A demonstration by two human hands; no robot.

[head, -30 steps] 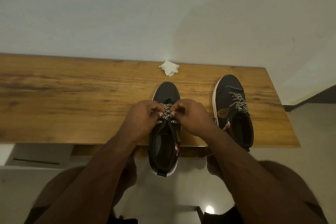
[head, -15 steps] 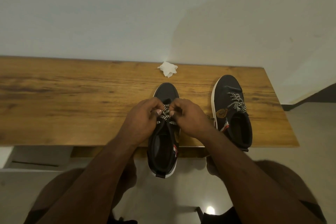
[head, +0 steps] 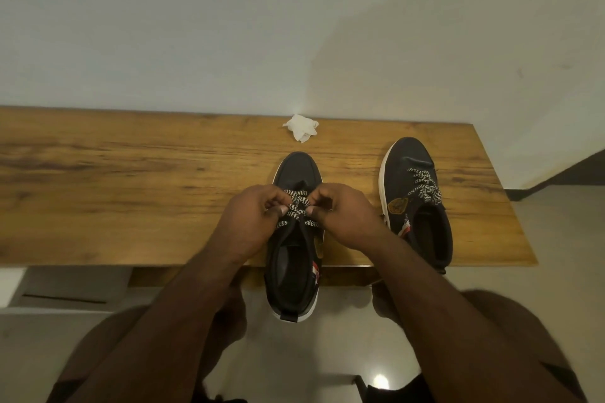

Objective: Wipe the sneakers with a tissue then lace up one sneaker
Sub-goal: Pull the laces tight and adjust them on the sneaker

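Observation:
Two black sneakers with white soles stand on a wooden table [head: 131, 173]. The near sneaker [head: 296, 170] points away from me, its heel hanging over the table's front edge. My left hand [head: 252, 222] and my right hand [head: 347, 216] meet over its tongue, each pinching the black-and-white lace [head: 296, 206]. The second sneaker [head: 415, 193] stands to the right with its lace threaded. A crumpled white tissue [head: 302, 127] lies at the back of the table, near the wall.
A plain white wall [head: 294, 26] runs behind the table. The table's right end lies just past the second sneaker, with pale floor [head: 556, 239] beyond. My knees sit below the front edge.
Both hands stay on the lace over the near sneaker, with only small finger shifts. The sneakers and the tissue have not moved.

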